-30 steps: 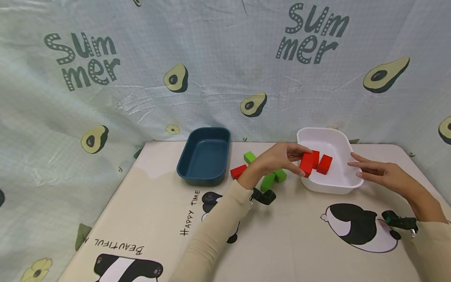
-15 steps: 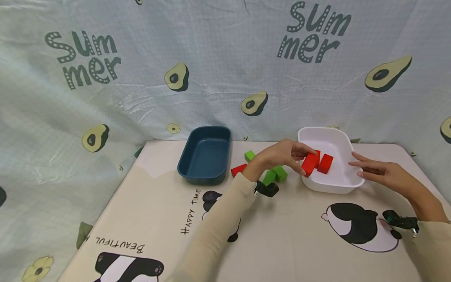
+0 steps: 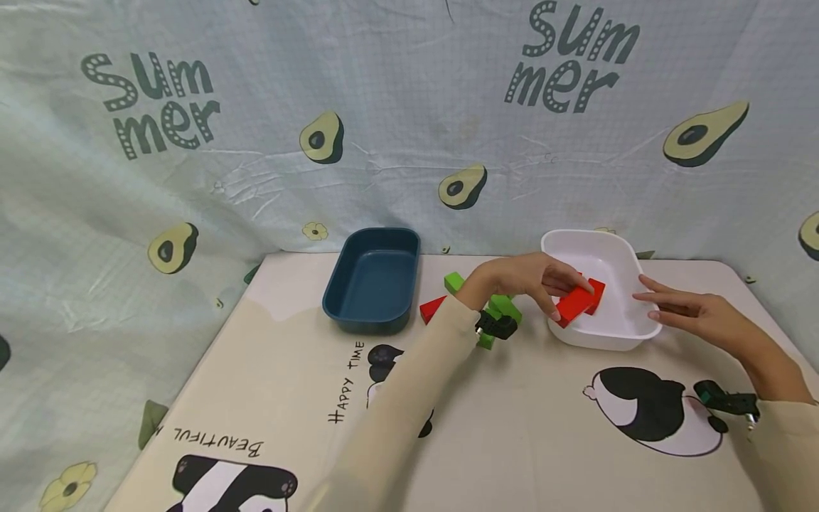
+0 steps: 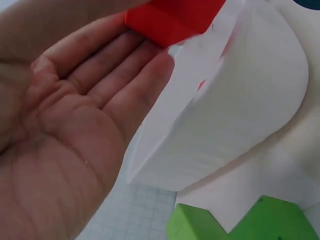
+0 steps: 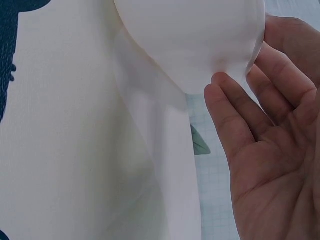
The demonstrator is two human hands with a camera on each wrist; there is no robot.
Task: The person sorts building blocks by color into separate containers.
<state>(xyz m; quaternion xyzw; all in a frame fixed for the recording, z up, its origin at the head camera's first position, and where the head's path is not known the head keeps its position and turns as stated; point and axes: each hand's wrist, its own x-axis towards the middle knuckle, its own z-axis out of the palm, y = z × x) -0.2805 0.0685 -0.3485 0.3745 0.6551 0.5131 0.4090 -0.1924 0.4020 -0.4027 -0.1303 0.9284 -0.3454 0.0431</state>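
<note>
My left hand point(image 3: 534, 279) pinches a red block point(image 3: 574, 306) over the left side of the white tub point(image 3: 598, 343). In the left wrist view the same red block point(image 4: 172, 20) shows at the fingers, above the tub's rim. Another red block point(image 3: 597, 293) lies inside, partly hidden behind the held one. Farther right, my right hand point(image 3: 697, 316) has its fingers nearly straight at the tub's right rim. The right wrist view shows two fingertips of the right hand point(image 5: 275, 135) against the tub's outer wall point(image 5: 200, 45), with other fingers passing behind the rim.
A dark blue tub point(image 3: 371, 323) stands to the left. Several green blocks point(image 3: 504, 307) and a red block point(image 3: 431, 310) lie between the tubs, partly hidden by the left arm. A printed cloth point(image 3: 384, 85) hangs behind the table point(image 3: 544, 427).
My left hand has moved right, farther over the white tub, and the red block in it has turned towards lying flat. The right hand stays at the rim.
</note>
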